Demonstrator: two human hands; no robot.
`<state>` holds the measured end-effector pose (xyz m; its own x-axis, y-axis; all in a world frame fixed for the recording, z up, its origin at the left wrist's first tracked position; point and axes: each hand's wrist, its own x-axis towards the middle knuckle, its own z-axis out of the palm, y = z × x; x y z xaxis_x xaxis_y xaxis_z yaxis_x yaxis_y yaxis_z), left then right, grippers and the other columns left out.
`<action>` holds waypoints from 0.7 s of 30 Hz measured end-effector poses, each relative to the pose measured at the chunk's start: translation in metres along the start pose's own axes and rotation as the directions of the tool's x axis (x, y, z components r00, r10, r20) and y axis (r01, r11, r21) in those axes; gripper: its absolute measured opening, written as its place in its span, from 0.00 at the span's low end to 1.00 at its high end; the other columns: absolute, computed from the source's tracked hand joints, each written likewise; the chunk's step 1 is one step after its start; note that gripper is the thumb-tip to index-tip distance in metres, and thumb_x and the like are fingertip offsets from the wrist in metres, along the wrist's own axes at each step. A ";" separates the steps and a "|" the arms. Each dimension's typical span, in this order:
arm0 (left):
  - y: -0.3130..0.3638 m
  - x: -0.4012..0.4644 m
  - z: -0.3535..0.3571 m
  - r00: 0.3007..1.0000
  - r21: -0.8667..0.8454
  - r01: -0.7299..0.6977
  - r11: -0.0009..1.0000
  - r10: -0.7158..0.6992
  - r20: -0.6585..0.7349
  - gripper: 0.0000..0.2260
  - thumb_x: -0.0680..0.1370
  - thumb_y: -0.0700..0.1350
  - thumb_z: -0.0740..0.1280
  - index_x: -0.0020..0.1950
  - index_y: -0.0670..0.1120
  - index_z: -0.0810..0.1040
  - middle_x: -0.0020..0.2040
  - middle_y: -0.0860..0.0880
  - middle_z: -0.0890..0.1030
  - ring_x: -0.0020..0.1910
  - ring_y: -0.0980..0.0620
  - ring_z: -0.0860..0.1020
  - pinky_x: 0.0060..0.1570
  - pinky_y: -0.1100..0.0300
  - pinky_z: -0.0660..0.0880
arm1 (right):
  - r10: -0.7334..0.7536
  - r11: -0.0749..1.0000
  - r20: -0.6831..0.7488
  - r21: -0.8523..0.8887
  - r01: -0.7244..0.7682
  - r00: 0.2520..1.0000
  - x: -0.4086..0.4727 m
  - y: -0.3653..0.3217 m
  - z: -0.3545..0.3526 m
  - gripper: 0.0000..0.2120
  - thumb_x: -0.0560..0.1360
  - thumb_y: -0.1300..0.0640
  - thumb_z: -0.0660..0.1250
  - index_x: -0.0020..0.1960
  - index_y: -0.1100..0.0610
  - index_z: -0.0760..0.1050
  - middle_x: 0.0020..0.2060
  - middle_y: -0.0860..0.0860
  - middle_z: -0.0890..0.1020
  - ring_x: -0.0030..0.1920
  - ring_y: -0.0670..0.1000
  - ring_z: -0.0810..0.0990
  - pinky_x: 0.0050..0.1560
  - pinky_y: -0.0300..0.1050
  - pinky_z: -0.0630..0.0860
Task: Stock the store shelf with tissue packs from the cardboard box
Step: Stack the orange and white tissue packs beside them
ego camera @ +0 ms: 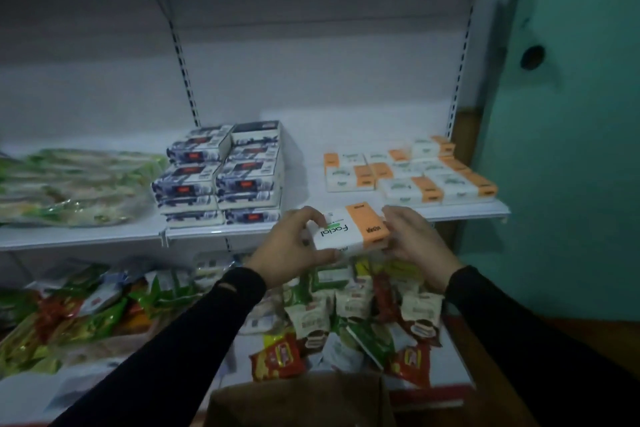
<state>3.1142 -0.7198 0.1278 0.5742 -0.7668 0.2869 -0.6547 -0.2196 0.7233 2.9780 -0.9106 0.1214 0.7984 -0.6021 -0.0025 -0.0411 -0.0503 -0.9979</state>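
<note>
Orange-banded and white, the facial tissue pack (351, 230) sits between both hands just in front of the shelf (460, 210) edge, not yet on it. The left hand (294, 246) has a narrow grip on its near-left corner; the right hand (412, 236) pinches the orange end. Matching orange-and-white tissue packs (408, 172) already lie on the shelf behind. Risks, as I judge them: pushed in carelessly, it could knock those packs askew, or slip from the plastic wrap onto the snack packets (346, 315) below, beside the cardboard box (301, 399).

Both your arms extended fwd, black sleeves to wrists. L grip (294, 246) and R grip (412, 236) face each other, fingers curled, pinching same pack.
</note>
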 end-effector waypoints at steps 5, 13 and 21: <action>0.002 0.065 -0.005 0.999 0.053 -0.016 0.998 0.018 -0.039 0.20 0.62 0.60 0.76 0.47 0.61 0.72 0.58 0.54 0.72 0.55 0.52 0.76 0.53 0.51 0.79 | -0.414 0.766 -0.119 -0.581 0.275 0.903 0.045 -0.023 -0.053 0.13 0.80 0.46 0.62 0.60 0.51 0.76 0.56 0.48 0.79 0.53 0.48 0.78 0.53 0.42 0.73; -0.036 0.130 0.018 0.994 0.119 0.083 0.989 -0.092 0.066 0.16 0.70 0.54 0.75 0.53 0.62 0.73 0.66 0.53 0.71 0.63 0.51 0.74 0.62 0.51 0.73 | -0.350 0.325 0.021 -0.935 0.143 0.937 0.120 -0.011 -0.082 0.27 0.81 0.40 0.54 0.76 0.51 0.63 0.75 0.55 0.63 0.75 0.56 0.60 0.74 0.50 0.57; -0.052 0.134 0.030 0.993 0.348 0.084 0.934 -0.108 0.053 0.30 0.72 0.68 0.64 0.73 0.64 0.63 0.78 0.47 0.58 0.77 0.48 0.54 0.74 0.45 0.57 | -0.145 0.219 -0.013 -0.975 0.019 0.989 0.147 0.009 -0.084 0.36 0.74 0.28 0.37 0.77 0.42 0.56 0.79 0.52 0.55 0.78 0.57 0.52 0.76 0.60 0.46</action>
<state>3.2105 -0.8293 0.1103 0.6151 -0.7691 0.1733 -0.7345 -0.4791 0.4806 3.0450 -1.0664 0.1172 0.7882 -0.5986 0.1429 -0.5794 -0.8000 -0.1558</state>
